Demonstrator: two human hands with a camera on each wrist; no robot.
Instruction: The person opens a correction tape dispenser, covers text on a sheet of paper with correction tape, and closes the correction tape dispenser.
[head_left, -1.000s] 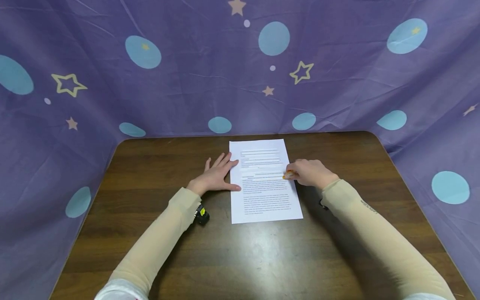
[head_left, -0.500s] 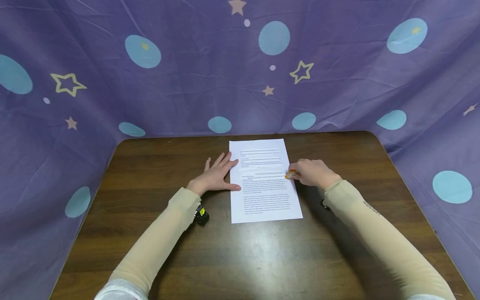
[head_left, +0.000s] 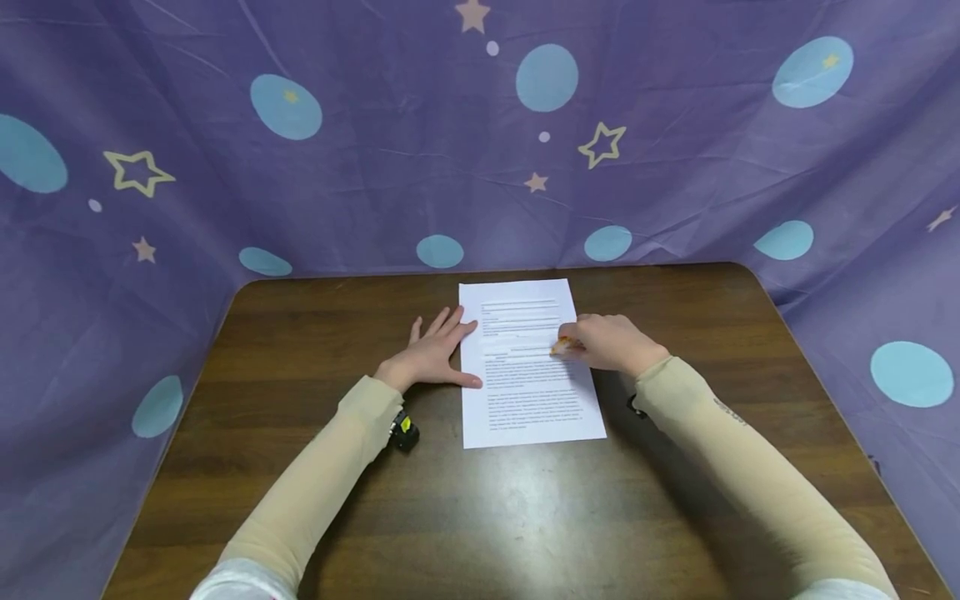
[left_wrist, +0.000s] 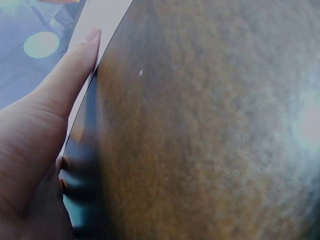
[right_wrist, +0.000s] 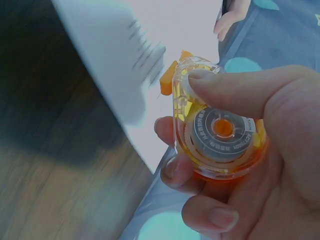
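A printed sheet of paper [head_left: 528,408] lies flat on the brown table. My left hand [head_left: 429,354] rests with spread fingers across the sheet's left edge; in the left wrist view its thumb [left_wrist: 75,65] lies on the paper. In my right hand [head_left: 618,343] is a correction tape dispenser [head_left: 564,347], held over the right part of the sheet, near the middle lines of text. The right wrist view shows its clear and orange case [right_wrist: 220,127], with the thumb on top and fingers curled beneath. Whether its tip touches the paper cannot be told.
The wooden table [head_left: 315,333] extends around the sheet on all sides. A purple curtain [head_left: 375,108] with stars and dots hangs behind and beside it. A small black device [head_left: 405,432] sits at the left wrist.
My right hand drew slightly right, then moved left over the sheet with the correction tape dispenser. The left hand and the paper stay in place.
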